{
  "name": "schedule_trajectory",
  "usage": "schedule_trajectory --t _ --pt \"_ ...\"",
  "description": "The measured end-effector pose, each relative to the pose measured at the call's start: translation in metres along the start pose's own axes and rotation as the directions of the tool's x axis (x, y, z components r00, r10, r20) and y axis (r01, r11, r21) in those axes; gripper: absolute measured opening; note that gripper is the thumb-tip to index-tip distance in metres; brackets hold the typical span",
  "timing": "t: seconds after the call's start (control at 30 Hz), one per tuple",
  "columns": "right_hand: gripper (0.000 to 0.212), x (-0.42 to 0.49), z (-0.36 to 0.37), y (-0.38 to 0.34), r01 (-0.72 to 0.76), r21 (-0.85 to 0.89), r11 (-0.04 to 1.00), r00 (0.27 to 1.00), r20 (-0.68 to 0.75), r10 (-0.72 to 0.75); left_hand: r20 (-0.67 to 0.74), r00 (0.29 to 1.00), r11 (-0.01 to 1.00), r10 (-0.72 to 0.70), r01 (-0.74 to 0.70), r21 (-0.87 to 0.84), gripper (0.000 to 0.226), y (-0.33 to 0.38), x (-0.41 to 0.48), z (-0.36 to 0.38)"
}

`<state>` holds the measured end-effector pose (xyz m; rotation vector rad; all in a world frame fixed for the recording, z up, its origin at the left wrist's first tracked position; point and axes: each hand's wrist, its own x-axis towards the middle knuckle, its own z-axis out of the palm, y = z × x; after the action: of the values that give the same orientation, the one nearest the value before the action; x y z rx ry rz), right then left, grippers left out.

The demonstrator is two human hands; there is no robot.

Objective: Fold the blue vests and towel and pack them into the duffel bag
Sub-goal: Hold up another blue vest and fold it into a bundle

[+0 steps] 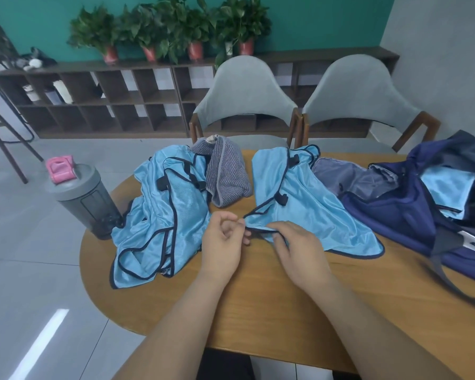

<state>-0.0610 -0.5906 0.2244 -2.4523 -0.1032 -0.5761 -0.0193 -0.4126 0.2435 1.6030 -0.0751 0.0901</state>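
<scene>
The right hand's (296,245) fingers (279,238) curl round the near hem of the middle vest (299,204). The left hand (222,237), half curled, seems to pinch its corner. Another vest (159,215) and the towel (225,176) lie leftward on the tabletop (258,311), and the duffel bag (412,212) is on the right.

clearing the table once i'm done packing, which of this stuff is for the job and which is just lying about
For the job: middle vest, left vest heap, striped towel, duffel bag, folded vest inside it.
Lying about: shaker bottle, two chairs, potted plants, shelf unit.
</scene>
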Motion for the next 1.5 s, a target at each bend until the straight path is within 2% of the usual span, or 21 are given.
schedule_trajectory --t 0.03,0.1,0.17,0.23,0.3,0.43,0.57,0.77,0.83,1.0,1.1,1.27,1.33,1.4,1.5 --pt "0.025 0.000 -0.005 0.001 -0.059 0.094 0.994 0.998 0.011 0.058 0.002 0.999 0.998 0.039 -0.039 0.048 0.014 -0.002 0.001 0.000" --pt "0.025 0.002 -0.012 0.000 -0.159 0.230 0.960 0.987 0.041 0.154 0.062 0.988 0.970 0.143 -0.152 0.187 0.035 -0.007 0.001 -0.001" --pt "0.020 0.003 -0.016 -0.003 -0.198 0.318 0.927 0.980 0.055 0.191 0.147 0.962 0.911 0.231 -0.267 0.313 0.054 -0.011 0.001 -0.002" --pt "0.015 0.003 -0.018 -0.006 -0.200 0.367 0.908 0.980 0.066 0.189 0.211 0.936 0.866 0.281 -0.342 0.365 0.059 -0.012 0.001 -0.002" --pt "0.012 0.002 -0.019 -0.007 -0.197 0.389 0.900 0.980 0.073 0.183 0.257 0.913 0.815 0.316 -0.400 0.420 0.053 -0.012 0.002 0.000" --pt "0.014 0.002 -0.020 -0.007 -0.226 0.402 0.887 0.974 0.085 0.209 0.269 0.871 0.746 0.411 -0.491 0.449 0.020 -0.017 0.003 0.003" --pt "0.022 0.001 -0.017 -0.007 -0.209 0.306 0.929 0.977 0.036 0.208 0.194 0.880 0.767 0.433 -0.473 0.433 0.008 -0.017 0.002 0.001" --pt "0.009 -0.001 -0.006 0.002 -0.087 -0.011 0.996 0.995 -0.041 0.086 0.118 0.873 0.723 0.473 -0.461 0.514 0.015 -0.015 0.003 0.000" --pt "0.011 -0.002 -0.004 0.005 -0.121 -0.113 0.986 0.990 -0.080 0.112 0.079 0.878 0.735 0.471 -0.441 0.515 0.016 -0.012 0.001 -0.001" --pt "0.018 -0.003 -0.024 0.019 -0.326 -0.113 0.939 0.932 -0.201 0.300 -0.087 0.914 0.818 0.397 -0.309 0.485 0.012 -0.012 0.002 -0.006" --pt "0.023 -0.006 -0.046 0.039 -0.360 -0.167 0.918 0.918 -0.236 0.318 -0.150 0.924 0.840 0.352 -0.241 0.486 0.013 -0.015 0.006 -0.008" --pt "0.028 -0.014 -0.085 0.075 -0.335 -0.260 0.906 0.926 -0.267 0.266 -0.120 0.924 0.816 0.363 -0.253 0.520 0.009 -0.010 0.008 -0.009" --pt "0.031 -0.017 -0.094 0.085 -0.307 -0.236 0.922 0.937 -0.246 0.249 -0.097 0.920 0.796 0.380 -0.271 0.541 0.005 -0.008 0.011 -0.012" --pt "0.035 -0.018 -0.097 0.086 -0.308 -0.136 0.941 0.941 -0.187 0.281 -0.072 0.915 0.780 0.397 -0.295 0.552 0.004 -0.006 0.013 -0.014" --pt "0.036 -0.017 -0.095 0.084 -0.311 -0.051 0.949 0.949 -0.069 0.307 -0.040 0.921 0.780 0.387 -0.304 0.548 0.012 -0.005 0.013 -0.013"
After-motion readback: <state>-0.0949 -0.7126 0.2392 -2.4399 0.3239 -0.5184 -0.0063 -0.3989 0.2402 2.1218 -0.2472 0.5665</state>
